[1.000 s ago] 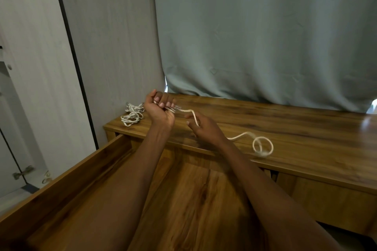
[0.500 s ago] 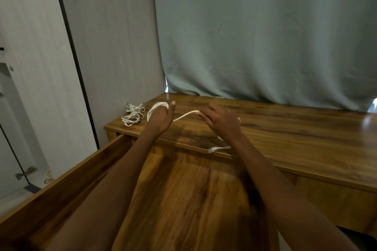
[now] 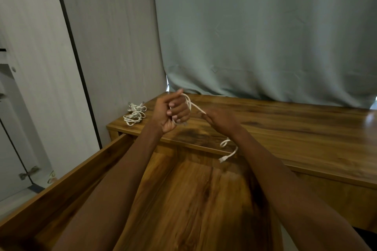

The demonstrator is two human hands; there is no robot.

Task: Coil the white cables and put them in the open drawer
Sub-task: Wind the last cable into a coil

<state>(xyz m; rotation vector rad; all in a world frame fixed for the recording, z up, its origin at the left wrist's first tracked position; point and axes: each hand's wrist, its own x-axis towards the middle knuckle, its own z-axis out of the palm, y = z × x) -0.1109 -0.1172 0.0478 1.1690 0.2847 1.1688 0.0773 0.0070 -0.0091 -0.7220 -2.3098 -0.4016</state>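
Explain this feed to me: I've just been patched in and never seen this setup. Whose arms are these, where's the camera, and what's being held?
There is no machine here. The camera sits on a person's head, looking forward and down, so the two bare arms reach away from you. The left hand is closed around loops of a white cable. The right hand pinches the same cable, pulling the stretch between the hands taut. The loose end with its plug dangles over the desk edge. More cables lie bunched at the desk's far left corner. Below the arms is the open drawer; no cable shows in the part visible. A curtain hangs behind.
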